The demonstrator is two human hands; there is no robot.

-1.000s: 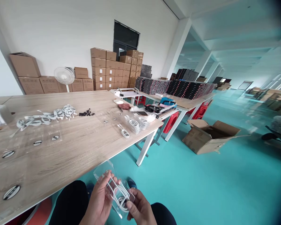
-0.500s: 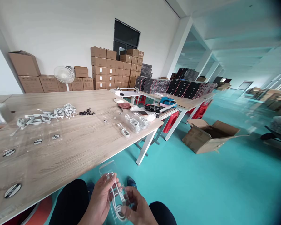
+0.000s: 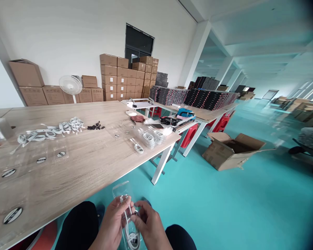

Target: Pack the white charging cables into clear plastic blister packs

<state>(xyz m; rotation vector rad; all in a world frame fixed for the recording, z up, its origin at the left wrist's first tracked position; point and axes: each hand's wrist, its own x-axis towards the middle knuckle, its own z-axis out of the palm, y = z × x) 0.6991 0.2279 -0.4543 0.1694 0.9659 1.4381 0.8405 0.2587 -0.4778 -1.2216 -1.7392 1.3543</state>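
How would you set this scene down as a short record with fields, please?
Left hand: grips a white cable near its connectors, along with a transparent bag
Right hand: fingers at the bag's right side
Position: both hands together, in front of the table's near edge
On table, left: bundled white cables, beside small black pieces
On table, right: bagged coiled cables
Floor: open carton
By the wall: white fan, stacked cartons

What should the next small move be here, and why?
Perhaps the left hand should ease the connectors down along the clear bag: it pinches the white cable close to them, near the bag's far end, while the coil lies nearer the body.
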